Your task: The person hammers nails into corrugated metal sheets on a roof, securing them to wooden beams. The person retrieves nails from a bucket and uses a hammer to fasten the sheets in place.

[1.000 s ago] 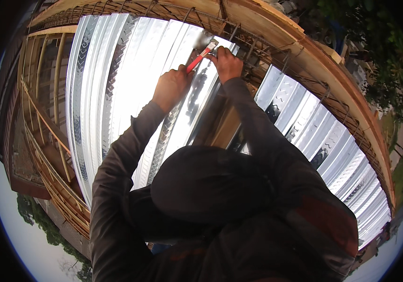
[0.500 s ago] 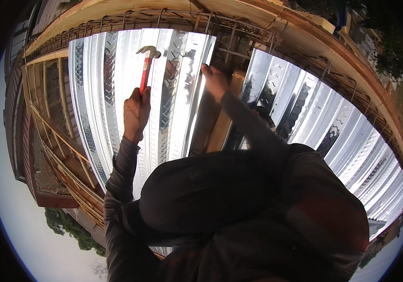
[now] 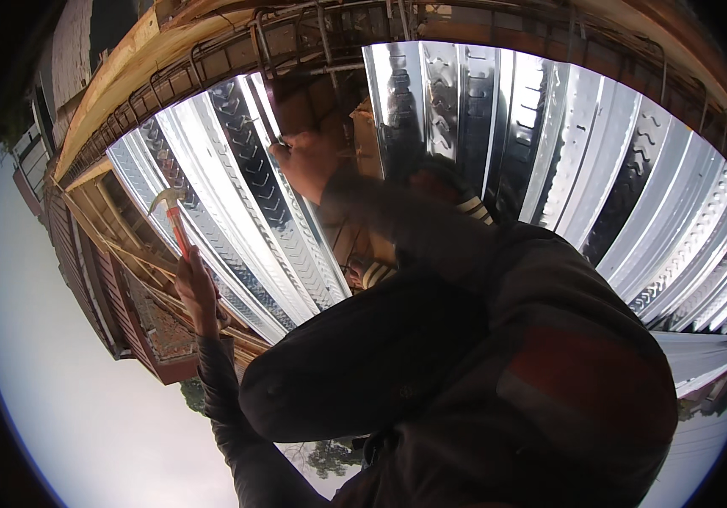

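Note:
My left hand (image 3: 197,292) is wrapped round the red handle of a claw hammer (image 3: 176,222). The hammer is held up, its metal head on top, in front of the left edge of a shiny corrugated metal sheet (image 3: 249,195). At that sheet's right edge, my right hand (image 3: 308,161) has its fingers curled closed on the rim. Some of those fingers are hard to make out. A second ribbed metal sheet (image 3: 541,127) lies to the right, across a gap from the first.
Timber (image 3: 367,140) shows in the gap between the sheets, near my striped footwear (image 3: 378,273). Bent steel rebar (image 3: 262,42) and a wooden board (image 3: 139,63) run along the far side. Wooden framing (image 3: 109,207) stands left, beyond the sheet, where the view drops away.
The view has turned, so the sheets lie at a different slant. My left hand has carried the hammer left toward the sheet's outer edge. My right hand stays at the sheet's right edge.

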`<move>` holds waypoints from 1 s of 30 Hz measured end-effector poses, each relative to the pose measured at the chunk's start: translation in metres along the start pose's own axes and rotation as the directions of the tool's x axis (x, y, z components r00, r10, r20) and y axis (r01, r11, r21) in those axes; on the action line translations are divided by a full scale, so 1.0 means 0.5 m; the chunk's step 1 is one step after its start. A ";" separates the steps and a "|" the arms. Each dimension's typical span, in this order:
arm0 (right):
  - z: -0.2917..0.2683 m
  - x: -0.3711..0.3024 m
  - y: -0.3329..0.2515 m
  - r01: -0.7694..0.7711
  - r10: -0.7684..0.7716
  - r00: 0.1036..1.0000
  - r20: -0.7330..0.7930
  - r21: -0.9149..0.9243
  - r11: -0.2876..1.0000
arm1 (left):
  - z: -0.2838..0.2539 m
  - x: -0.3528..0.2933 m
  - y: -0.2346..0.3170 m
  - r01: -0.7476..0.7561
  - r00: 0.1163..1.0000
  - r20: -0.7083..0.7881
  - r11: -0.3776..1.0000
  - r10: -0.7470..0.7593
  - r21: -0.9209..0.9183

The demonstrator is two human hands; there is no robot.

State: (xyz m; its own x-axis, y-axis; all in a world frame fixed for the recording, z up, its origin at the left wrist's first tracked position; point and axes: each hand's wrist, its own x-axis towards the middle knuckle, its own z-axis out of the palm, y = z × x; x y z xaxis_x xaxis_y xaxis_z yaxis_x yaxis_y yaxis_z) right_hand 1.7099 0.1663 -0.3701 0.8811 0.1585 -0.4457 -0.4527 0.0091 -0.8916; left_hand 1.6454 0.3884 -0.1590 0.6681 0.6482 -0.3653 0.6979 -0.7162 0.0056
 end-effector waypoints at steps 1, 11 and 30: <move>0.017 -0.002 0.014 0.053 -0.054 0.999 -0.009 -0.050 0.997 | -0.004 -0.007 -0.001 0.012 1.000 -0.009 1.000 -0.011 0.022; 0.070 -0.007 0.055 0.202 -0.200 0.979 0.036 -0.090 0.975 | 0.040 -0.008 0.013 -0.063 0.992 -0.081 0.937 0.097 0.345; 0.021 -0.030 0.007 0.071 -0.087 0.992 0.088 0.169 0.983 | 0.020 0.078 -0.061 0.146 0.982 0.033 0.867 -0.184 0.477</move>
State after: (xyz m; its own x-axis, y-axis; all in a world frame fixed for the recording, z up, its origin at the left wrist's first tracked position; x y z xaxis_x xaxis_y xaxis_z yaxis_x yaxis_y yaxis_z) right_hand 1.6935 0.1745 -0.3657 0.9016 0.2433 -0.3577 -0.4055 0.1871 -0.8947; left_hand 1.6476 0.4330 -0.1828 0.5193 0.7600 -0.3908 0.5796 -0.6493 -0.4925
